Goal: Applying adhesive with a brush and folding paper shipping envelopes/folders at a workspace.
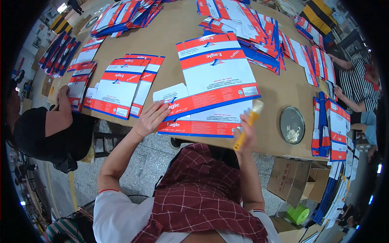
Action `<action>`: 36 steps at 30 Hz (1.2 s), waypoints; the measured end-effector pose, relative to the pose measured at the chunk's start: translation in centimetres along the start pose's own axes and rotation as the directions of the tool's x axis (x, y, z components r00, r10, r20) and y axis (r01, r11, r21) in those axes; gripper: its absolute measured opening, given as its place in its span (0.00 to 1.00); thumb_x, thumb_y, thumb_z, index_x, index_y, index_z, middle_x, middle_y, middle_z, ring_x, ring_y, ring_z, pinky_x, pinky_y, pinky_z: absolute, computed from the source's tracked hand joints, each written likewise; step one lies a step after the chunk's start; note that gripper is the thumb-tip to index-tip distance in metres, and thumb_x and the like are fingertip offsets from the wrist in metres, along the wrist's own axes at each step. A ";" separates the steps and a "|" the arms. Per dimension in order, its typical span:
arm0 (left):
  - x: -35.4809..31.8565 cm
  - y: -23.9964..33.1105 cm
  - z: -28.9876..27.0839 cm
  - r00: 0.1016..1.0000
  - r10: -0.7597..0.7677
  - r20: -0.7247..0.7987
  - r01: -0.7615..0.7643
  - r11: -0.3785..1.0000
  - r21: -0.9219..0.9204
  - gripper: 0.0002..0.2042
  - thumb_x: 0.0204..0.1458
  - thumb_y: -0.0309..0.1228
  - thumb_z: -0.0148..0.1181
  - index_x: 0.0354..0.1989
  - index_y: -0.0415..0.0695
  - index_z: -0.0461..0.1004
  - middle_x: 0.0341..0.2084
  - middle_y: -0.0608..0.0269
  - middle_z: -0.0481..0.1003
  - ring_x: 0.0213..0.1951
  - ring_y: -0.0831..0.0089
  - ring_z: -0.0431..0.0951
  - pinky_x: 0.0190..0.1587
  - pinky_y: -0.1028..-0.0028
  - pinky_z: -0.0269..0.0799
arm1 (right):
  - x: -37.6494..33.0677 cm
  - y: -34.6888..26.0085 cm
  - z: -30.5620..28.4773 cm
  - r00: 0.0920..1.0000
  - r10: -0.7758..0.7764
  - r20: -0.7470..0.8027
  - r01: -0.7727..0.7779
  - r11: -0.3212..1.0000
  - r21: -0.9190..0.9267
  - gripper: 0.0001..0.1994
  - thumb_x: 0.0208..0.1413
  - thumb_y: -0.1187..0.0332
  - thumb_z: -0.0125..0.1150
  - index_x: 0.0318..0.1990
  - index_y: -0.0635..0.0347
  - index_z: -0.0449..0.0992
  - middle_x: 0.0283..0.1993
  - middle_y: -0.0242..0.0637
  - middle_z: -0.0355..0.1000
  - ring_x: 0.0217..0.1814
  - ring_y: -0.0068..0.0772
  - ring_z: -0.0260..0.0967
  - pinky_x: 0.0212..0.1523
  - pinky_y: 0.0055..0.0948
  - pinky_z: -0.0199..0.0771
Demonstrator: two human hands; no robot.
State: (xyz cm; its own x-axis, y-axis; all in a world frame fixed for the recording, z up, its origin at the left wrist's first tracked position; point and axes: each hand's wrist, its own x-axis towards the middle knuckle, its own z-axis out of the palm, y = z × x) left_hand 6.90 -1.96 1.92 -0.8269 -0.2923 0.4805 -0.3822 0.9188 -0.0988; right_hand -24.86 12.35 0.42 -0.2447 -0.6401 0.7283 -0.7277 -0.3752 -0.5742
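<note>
A flat printed carton (219,75), white with red bands and blue edges, lies at an angle on the table in front of me. Another flat carton (202,128) shows from beneath its near edge. Across the upper carton's near left corner rests my left hand (154,116), fingers stretched out and the thumb partly hidden. My right hand (246,135) is closed around a yellow-handled brush (252,119), its pale bristles upward beside the carton's near right corner. To the right of that hand stands a round, shallow dish (292,125) with pale paste in it.
Piles of flat cartons (123,18) cover the brown table (269,87) at the far left and far right (259,40). More cartons (117,87) fan out left of me. People work at the left (52,129) and right (358,81). An open cardboard box (289,176) stands below the near edge.
</note>
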 end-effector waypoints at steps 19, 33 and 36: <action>21.3 -7.2 -4.3 0.798 0.134 -0.588 0.051 0.957 0.287 0.22 0.37 0.16 0.52 0.46 0.39 0.69 0.41 0.54 0.73 0.44 0.59 0.74 0.47 0.65 0.69 | 2.6 -3.7 -8.2 0.889 -0.230 -0.396 0.105 0.944 -0.312 0.12 0.58 0.60 0.40 0.44 0.54 0.52 0.54 0.55 0.58 0.56 0.52 0.57 0.58 0.51 0.51; 31.8 -10.8 9.8 0.877 -0.389 0.282 0.375 0.921 0.105 0.41 0.40 0.58 0.55 0.59 0.45 0.53 0.60 0.47 0.50 0.62 0.55 0.49 0.57 0.44 0.47 | 1.4 -3.4 -7.7 0.925 -0.106 -0.364 0.016 0.970 -0.241 0.13 0.59 0.58 0.38 0.43 0.55 0.52 0.52 0.57 0.60 0.54 0.47 0.59 0.57 0.47 0.52; 32.1 -11.6 12.9 0.897 -0.440 0.042 0.425 0.884 0.196 0.35 0.45 0.54 0.52 0.56 0.40 0.58 0.52 0.41 0.59 0.58 0.51 0.56 0.55 0.48 0.52 | 1.7 -3.9 -6.8 0.929 -0.119 -0.350 0.034 0.970 -0.240 0.13 0.59 0.57 0.38 0.44 0.55 0.53 0.51 0.56 0.61 0.53 0.46 0.59 0.57 0.47 0.52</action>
State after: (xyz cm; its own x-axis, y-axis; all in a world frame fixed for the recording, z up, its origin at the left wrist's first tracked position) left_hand -20.57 -25.43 7.21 -0.5903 -0.6778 0.4382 -0.7699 0.6358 -0.0537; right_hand -26.78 17.32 6.41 -0.3648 -0.3150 0.8762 -0.8681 -0.2251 -0.4424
